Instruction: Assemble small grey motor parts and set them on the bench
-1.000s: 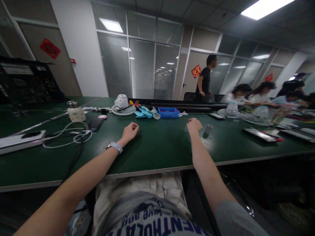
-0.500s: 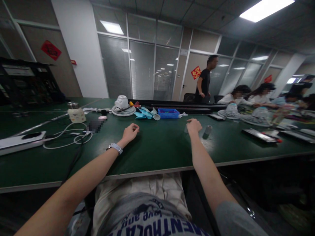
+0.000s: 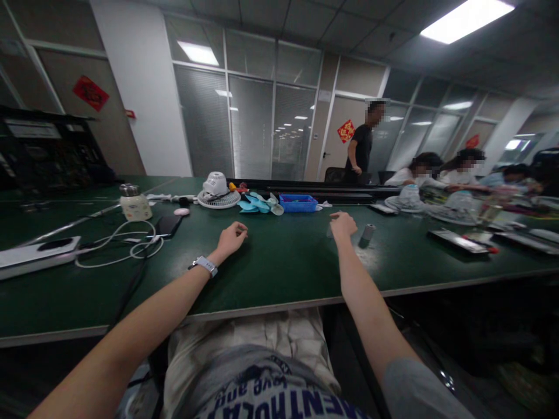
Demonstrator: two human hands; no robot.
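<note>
My left hand rests above the green table with its fingers curled in and nothing visible in them. A wristwatch is on that wrist. Further right, my right hand is closed, its fingertips at a small pale, see-through-looking item that I cannot make out; the hand partly hides it. Just right of this hand, a short grey cylinder stands upright on the table, not touched.
Behind my hands lie a white fan part, light-blue fan blades and a blue bin. A bottle, phone and looped white cable are at left. A flat tablet-like device lies right; a person stands beyond.
Both hands keep nearly the same pose and place. The view has shifted very slightly; the grey cylinder stays where it was.
</note>
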